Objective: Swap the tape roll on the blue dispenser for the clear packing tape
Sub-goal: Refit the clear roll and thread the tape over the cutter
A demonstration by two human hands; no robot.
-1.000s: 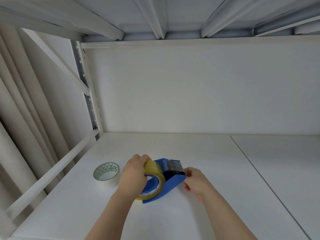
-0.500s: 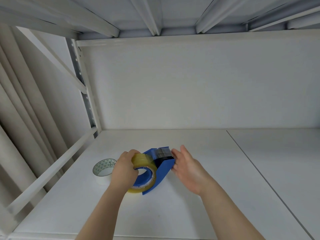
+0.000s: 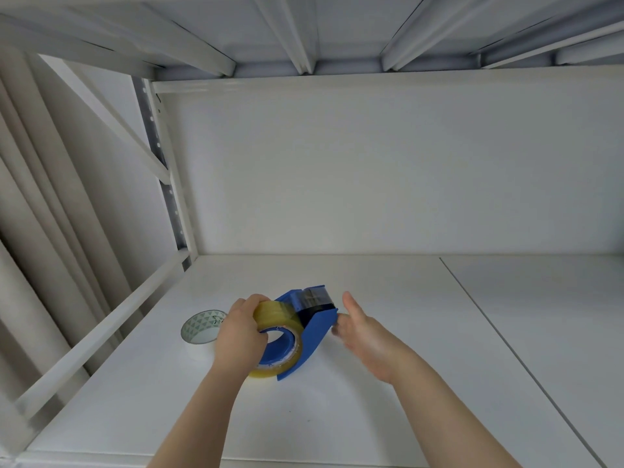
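Two hands at work: left hand (image 3: pixel 238 336) grips the yellowish clear tape roll (image 3: pixel 280 332) on the blue plastic dispenser (image 3: pixel 315 329); right hand (image 3: pixel 366 332) spread open beside it.

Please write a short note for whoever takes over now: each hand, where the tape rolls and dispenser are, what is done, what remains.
The left hand grips the yellowish roll, which sits on the hub of the blue dispenser.
The right hand is open beside the dispenser's front end; whether it touches is too blurred to tell.
The pale roll lies flat on the shelf, left of the left hand.
Done or left: I cannot tell which roll is the clear one. If it is the pale one, the whole swap remains.
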